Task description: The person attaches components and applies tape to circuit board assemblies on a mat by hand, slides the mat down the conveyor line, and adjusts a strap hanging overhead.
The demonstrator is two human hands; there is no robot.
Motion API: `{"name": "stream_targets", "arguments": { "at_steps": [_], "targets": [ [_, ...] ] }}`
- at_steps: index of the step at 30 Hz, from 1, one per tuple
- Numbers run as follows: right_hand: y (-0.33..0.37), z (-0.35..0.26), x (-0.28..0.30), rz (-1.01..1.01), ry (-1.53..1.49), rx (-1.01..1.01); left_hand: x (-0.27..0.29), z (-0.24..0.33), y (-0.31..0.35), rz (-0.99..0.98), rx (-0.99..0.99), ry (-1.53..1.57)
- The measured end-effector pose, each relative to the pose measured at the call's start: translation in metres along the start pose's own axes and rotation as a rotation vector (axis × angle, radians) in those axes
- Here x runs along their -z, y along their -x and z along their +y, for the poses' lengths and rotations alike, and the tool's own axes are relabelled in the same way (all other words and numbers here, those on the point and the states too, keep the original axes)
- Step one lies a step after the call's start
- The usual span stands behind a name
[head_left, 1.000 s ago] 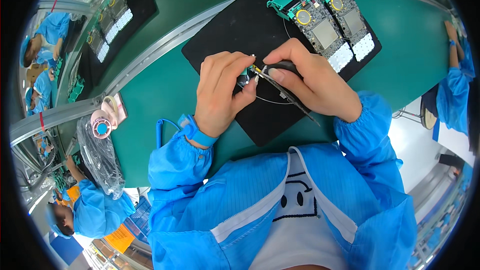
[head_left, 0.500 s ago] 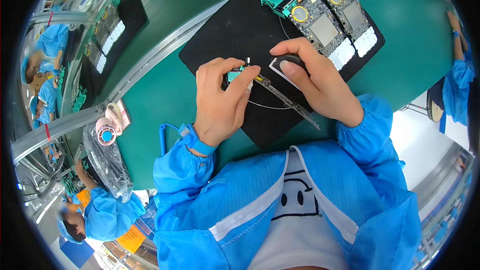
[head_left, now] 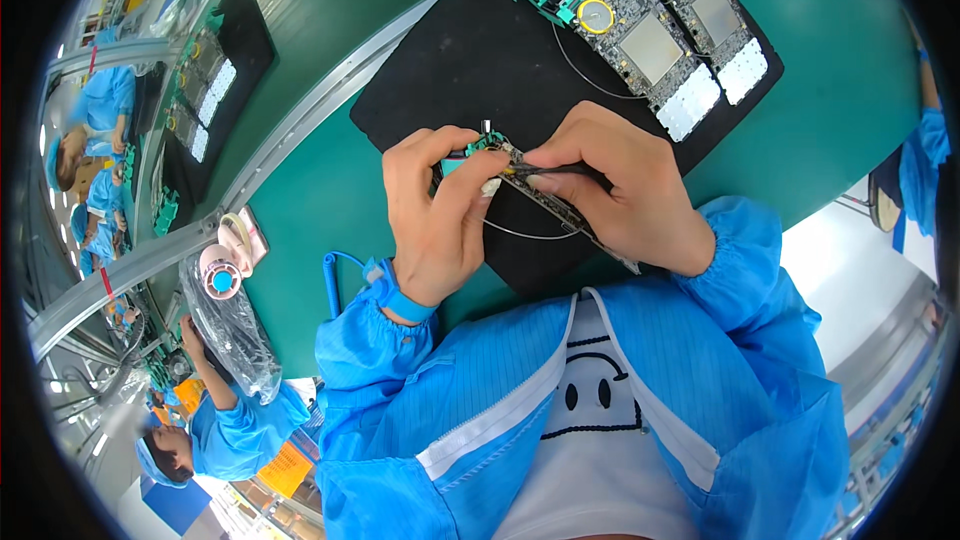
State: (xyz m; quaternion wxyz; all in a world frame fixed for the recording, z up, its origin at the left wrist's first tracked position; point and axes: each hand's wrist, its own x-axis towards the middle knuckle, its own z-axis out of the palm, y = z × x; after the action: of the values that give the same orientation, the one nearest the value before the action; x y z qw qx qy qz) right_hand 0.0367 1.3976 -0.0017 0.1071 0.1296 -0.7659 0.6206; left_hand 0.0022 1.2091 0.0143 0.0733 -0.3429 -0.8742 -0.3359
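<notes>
My left hand (head_left: 432,210) grips a circuit board (head_left: 560,208) by its green plastic end, thumb and fingers pinched around it. The board is tilted on edge, its far end slanting down to the right. My right hand (head_left: 630,185) pinches a dark slim tool (head_left: 565,170) whose tip reaches the board beside my left thumb; its exact kind is unclear. A thin grey wire (head_left: 530,235) loops below the board. Both hands are over a black mat (head_left: 450,70). Fingers partly hide the board's near end.
Two more circuit boards (head_left: 652,48) with green plastic ends and round yellow-rimmed parts lie on the mat, upper right. On the green table (head_left: 290,315) at left are a pink-white small fan (head_left: 220,275) and a clear plastic bag (head_left: 232,340). A blue cord (head_left: 328,280) runs from my left wrist strap.
My right hand has moved left and down, bringing the dark tool onto the board. The left hand has shifted slightly left, still gripping the board.
</notes>
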Motion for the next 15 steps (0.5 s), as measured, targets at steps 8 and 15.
{"name": "stream_targets", "arguments": {
  "at_steps": [8, 15],
  "targets": [
    [0.001, -0.006, 0.006, -0.024, -0.080, -0.080, 0.004, -0.002, -0.004, -0.034, -0.024, 0.021],
    [-0.004, -0.040, 0.011, -0.059, 0.249, 0.178, 0.021, -0.002, -0.020, -0.246, -0.003, 0.155]
  ]
}}
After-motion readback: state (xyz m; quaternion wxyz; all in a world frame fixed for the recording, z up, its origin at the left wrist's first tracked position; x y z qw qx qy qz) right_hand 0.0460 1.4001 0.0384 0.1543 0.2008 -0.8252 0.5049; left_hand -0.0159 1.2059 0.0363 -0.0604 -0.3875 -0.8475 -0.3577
